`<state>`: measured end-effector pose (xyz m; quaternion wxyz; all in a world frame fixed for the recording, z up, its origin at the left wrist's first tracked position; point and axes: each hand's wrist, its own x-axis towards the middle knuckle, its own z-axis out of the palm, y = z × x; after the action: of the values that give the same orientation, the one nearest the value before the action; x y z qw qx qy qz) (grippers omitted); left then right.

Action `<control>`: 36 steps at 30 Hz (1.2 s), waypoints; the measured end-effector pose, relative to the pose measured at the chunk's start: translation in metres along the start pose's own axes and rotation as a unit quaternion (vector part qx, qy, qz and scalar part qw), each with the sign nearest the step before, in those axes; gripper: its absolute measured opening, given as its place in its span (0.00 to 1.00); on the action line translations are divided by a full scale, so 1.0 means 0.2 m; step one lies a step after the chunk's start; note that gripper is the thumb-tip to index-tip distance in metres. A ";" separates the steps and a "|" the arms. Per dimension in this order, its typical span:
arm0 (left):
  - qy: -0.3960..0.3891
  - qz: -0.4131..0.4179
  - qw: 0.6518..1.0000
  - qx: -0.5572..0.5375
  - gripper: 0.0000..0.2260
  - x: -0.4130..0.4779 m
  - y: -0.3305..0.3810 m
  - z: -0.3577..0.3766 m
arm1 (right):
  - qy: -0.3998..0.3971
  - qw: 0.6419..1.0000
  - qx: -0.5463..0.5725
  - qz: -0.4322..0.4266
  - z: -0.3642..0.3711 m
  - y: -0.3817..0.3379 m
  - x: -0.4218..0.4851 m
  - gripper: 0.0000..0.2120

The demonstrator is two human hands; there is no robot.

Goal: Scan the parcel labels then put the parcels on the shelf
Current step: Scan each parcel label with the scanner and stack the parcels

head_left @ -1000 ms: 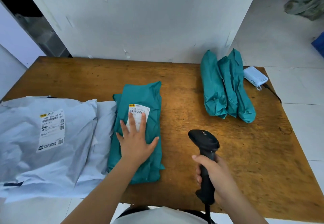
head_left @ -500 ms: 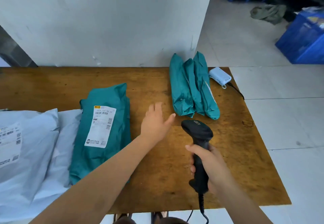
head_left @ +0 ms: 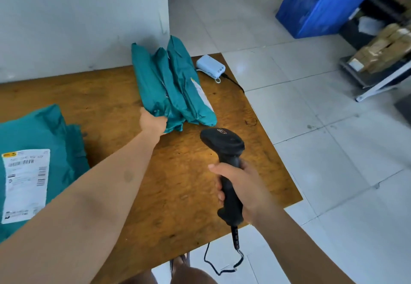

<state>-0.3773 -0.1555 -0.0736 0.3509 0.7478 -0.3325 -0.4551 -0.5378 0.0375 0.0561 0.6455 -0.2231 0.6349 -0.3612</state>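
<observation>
Gripping the near end of the teal parcels on the table with your left hand, scanner clasped in your right hand, you seem early: scanning and shelving these remain.

Bright, even daylight casts only soft shadows, glare sheens the floor tiles, print on the label is smeared, and wide-angle distortion bends the edges.

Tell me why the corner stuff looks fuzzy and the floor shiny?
Head view: the brown boxes on the far-right rack are smeared by blur; light glares off the white floor tiles; the black handheld scanner looks sharp, the left hand gripping the teal plastic parcel softer.
</observation>
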 end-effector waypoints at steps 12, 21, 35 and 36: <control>-0.050 -0.284 0.949 -0.127 0.29 -0.84 -0.60 -0.58 | -0.066 0.997 -0.023 0.044 0.19 0.21 -0.01 0.11; -0.083 -0.261 0.958 -0.080 0.34 -0.71 -0.54 -0.70 | -0.119 0.987 -0.074 0.084 0.42 0.28 -0.02 0.08; -0.068 -0.188 0.977 -0.073 0.20 -0.71 -0.58 -0.66 | -0.113 0.984 -0.111 0.081 0.46 0.32 -0.05 0.07; -0.066 -0.180 0.979 -0.074 0.20 -0.70 -0.58 -0.66 | -0.110 0.985 -0.108 0.081 0.46 0.32 -0.05 0.07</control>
<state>-0.2878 0.0497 -0.0616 0.2951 0.7357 -0.1797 -0.5826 -0.4360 0.0701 0.0237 0.7107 -0.2777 0.6113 -0.2099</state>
